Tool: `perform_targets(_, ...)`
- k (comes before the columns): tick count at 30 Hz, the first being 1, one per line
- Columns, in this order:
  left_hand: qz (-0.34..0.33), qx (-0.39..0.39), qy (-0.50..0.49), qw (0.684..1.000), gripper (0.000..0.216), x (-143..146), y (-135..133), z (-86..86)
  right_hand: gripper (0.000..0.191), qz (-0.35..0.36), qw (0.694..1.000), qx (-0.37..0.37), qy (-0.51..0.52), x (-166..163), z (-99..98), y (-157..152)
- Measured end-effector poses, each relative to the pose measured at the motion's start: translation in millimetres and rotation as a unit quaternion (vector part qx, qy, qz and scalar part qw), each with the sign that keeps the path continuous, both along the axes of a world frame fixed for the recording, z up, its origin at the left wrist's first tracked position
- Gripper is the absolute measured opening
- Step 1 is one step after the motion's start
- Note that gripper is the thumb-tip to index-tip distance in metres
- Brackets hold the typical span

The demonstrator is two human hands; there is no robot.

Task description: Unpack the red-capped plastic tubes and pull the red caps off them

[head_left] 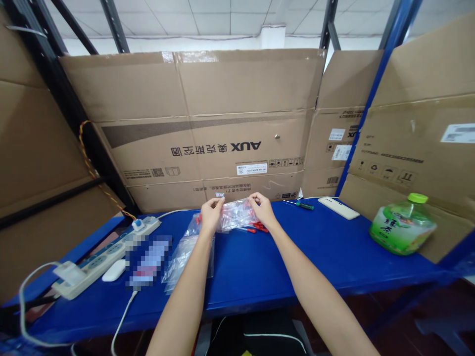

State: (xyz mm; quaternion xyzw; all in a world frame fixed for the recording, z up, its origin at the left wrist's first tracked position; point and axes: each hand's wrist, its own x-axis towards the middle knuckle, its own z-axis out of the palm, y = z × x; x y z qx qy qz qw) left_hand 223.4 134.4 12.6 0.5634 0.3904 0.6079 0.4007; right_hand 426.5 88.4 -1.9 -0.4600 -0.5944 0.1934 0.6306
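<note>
While your left hand (212, 212) and right hand (263, 208) hold clear bag (238, 213) over surface (252, 277), fingers pinched on opposite edges, red-ended pieces (261, 227) lie beside bag, loose bags (184, 258) left of it; uneven pull could tear film.

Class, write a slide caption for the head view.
Left hand and right hand hold a clear bag over a blue table.

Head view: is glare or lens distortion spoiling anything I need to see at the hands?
In the head view, whitish highlights streak the held clear bag, muddying its contents; in the head view, the green bottle leans near the right edge, probably wide-angle stretch; also in the head view, pixelation hides the device at left.
</note>
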Motion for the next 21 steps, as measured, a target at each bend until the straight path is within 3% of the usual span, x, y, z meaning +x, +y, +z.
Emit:
perform_targets(4,0.048,0.045,0.04,0.997,0.018,-7.9,0.2,0.9,0.028,-0.018,1.0,0.014,-0.008,5.0,0.9,-1.0)
perform_targets(8,0.13,0.139,0.129,0.973,0.009,-7.3,-17.2,11.3,0.027,-0.004,0.998,0.025,-0.049,6.6,4.0,-5.5)
perform_targets(10,0.092,0.183,0.163,0.965,0.006,-1.4,-27.6,17.3,0.027,0.008,0.997,0.025,-0.073,3.2,5.9,-8.6)
perform_targets(12,0.007,0.201,0.186,0.962,0.004,6.7,-35.6,21.0,0.027,0.022,0.995,0.024,-0.093,-2.0,7.3,-11.4)
perform_targets(15,-0.088,0.155,0.161,0.971,0.004,17.4,-41.9,21.9,0.026,0.026,0.995,0.023,-0.092,-9.1,8.4,-14.5)
perform_targets(21,-0.072,0.085,0.091,0.99,0.007,19.1,-44.4,22.9,0.029,0.066,0.997,-0.01,-0.04,-10.8,8.2,-16.1)
